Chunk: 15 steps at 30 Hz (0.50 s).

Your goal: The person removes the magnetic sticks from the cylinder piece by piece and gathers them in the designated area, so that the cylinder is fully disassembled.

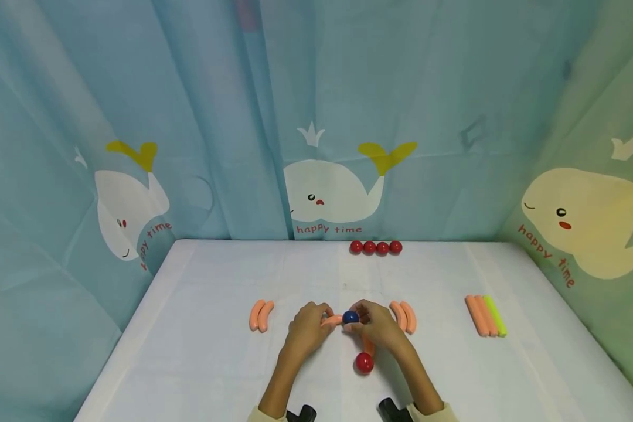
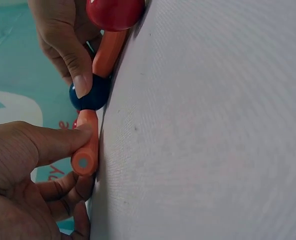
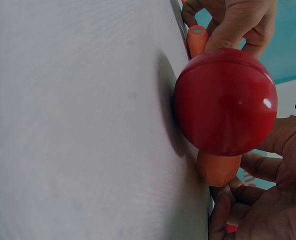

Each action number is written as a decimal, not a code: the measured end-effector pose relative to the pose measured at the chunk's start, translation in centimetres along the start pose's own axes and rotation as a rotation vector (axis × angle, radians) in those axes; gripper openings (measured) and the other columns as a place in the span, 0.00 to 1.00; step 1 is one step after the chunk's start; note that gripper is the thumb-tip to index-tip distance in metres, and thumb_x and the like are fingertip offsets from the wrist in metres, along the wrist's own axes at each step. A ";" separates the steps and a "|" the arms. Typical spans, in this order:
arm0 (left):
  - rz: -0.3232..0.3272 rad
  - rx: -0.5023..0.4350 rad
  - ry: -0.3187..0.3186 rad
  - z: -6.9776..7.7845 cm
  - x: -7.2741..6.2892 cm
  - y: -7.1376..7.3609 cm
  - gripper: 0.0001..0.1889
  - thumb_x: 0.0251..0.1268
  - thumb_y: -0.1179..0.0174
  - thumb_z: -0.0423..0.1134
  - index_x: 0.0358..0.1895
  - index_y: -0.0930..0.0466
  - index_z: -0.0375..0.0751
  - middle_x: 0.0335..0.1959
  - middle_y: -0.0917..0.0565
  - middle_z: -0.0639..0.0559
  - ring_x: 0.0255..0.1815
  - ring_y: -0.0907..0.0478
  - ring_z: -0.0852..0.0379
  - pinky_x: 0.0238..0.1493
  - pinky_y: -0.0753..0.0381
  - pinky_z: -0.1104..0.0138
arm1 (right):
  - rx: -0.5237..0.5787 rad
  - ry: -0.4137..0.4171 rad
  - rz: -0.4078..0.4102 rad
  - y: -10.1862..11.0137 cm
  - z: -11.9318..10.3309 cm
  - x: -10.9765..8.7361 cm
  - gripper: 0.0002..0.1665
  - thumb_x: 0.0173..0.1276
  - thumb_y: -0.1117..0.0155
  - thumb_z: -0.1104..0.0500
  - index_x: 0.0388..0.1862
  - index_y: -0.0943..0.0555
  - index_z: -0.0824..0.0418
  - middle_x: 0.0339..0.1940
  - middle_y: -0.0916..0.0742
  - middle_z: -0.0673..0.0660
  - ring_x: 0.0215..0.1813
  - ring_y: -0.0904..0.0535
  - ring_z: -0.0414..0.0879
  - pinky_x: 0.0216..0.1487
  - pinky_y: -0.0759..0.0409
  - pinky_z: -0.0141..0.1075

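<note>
My left hand (image 1: 308, 329) pinches a curved orange stick (image 2: 88, 142) between thumb and fingers, close over the white table. One end of that stick meets a dark blue ball (image 1: 350, 317). The right hand (image 1: 378, 324) holds the blue ball, its thumb pressed on it in the left wrist view. From the blue ball a second orange stick (image 1: 368, 344) runs toward the person, partly hidden by the right hand. A glossy red ball (image 1: 364, 363) sits at that stick's near end and fills much of the right wrist view.
Two curved orange sticks (image 1: 261, 315) lie left of the hands and two more (image 1: 403, 317) just right. Straight orange sticks (image 1: 480, 316) and a lime green stick (image 1: 495, 316) lie farther right. Several red balls (image 1: 375, 248) line the table's back edge, before a whale-print curtain (image 1: 337, 190).
</note>
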<state>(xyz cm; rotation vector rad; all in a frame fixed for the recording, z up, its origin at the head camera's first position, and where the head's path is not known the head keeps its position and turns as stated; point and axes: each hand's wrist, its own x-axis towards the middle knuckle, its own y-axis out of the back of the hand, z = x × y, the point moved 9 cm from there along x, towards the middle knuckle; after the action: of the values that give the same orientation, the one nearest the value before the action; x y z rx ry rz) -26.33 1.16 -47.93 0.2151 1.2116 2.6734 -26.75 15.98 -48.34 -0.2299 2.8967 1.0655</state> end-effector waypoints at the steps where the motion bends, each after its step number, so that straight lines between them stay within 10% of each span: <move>1: 0.002 0.005 -0.003 0.0 0.0 0.0 0.09 0.61 0.33 0.43 0.40 0.17 0.44 0.26 0.29 0.54 0.26 0.34 0.61 0.22 0.36 0.67 | -0.001 -0.004 0.002 0.0 0.0 0.0 0.18 0.54 0.23 0.60 0.41 0.19 0.61 0.34 0.17 0.52 0.39 0.22 0.43 0.41 0.22 0.35; 15: -0.034 -0.044 -0.045 -0.3 0.1 0.0 0.08 0.62 0.34 0.38 0.41 0.17 0.42 0.29 0.25 0.53 0.28 0.33 0.62 0.27 0.32 0.70 | 0.022 -0.015 -0.006 0.0 0.3 0.0 0.18 0.55 0.24 0.59 0.43 0.20 0.61 0.35 0.17 0.53 0.40 0.22 0.43 0.39 0.22 0.34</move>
<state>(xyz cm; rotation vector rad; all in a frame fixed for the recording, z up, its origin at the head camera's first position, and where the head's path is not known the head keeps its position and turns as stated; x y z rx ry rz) -26.45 0.94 -48.10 0.2443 1.1315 2.6482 -26.71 16.19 -48.59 -0.2293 2.8913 1.0288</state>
